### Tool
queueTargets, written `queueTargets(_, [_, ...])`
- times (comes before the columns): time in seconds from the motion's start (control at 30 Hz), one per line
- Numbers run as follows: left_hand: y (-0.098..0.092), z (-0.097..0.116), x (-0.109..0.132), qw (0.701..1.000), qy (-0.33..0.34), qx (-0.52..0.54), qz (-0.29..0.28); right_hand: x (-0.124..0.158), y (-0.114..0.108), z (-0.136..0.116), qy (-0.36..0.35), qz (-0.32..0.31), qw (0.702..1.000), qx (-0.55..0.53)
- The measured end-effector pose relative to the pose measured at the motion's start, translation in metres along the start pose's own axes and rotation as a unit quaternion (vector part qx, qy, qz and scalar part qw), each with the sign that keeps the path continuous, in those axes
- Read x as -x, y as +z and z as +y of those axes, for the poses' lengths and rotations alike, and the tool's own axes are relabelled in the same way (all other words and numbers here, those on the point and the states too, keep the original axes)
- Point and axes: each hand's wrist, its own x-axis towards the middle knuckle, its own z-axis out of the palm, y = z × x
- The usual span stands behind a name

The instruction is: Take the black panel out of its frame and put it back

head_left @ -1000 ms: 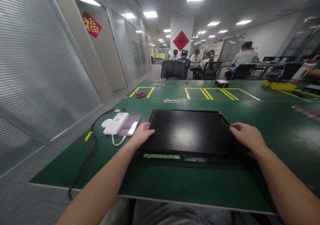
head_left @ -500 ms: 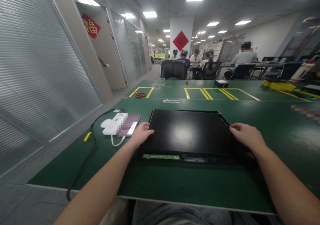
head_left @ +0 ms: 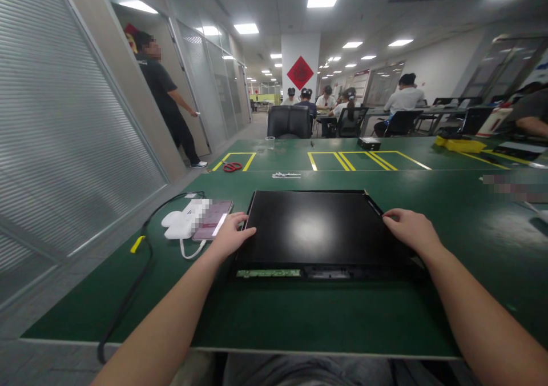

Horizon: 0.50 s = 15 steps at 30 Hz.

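A flat black display panel (head_left: 312,226) lies on the green table (head_left: 299,312) in front of me, with a thin green circuit strip (head_left: 268,273) along its near edge. My left hand (head_left: 229,234) grips the panel's left edge, fingers curled over it. My right hand (head_left: 411,229) holds the right edge the same way. A phone (head_left: 213,218) and a white charger with a cable (head_left: 177,226) lie just left of my left hand.
A black cable (head_left: 128,294) runs off the table's left edge. Red scissors (head_left: 232,167), a plastic cup (head_left: 269,142), a small black box (head_left: 369,143) and a yellow tray (head_left: 459,144) sit farther back. A person (head_left: 166,97) stands at a doorway on the left; several people sit beyond.
My view has shifted slightly; both hands stay on the panel's edges. A person has stepped out of the doorway on the left.
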Motion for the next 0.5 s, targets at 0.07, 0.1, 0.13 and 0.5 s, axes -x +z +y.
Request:
queueTargets(0.07, [0.0010, -0.0043, -0.0021, 0.998, 0.007, -0.051, -0.020, -0.0001, 0.0001, 0.0000, 0.000, -0.001, 1.000, 0.001])
queueTargets(0.1, [0.0015, -0.0057, -0.0028, 0.997, 0.011, -0.071, -0.027, -0.0002, 0.0000, -0.0001, 0.000, -0.004, 1.000, 0.003])
queueTargets(0.13, [0.0020, -0.0068, -0.0033, 0.996, 0.014, -0.087, -0.030, -0.0002, -0.0001, -0.0004, 0.000, -0.006, 1.000, 0.005])
queueTargets(0.5, [0.0080, -0.0083, -0.0026, 0.984, 0.041, -0.172, -0.025, 0.0008, 0.0001, -0.0008, -0.003, -0.008, 1.000, 0.003])
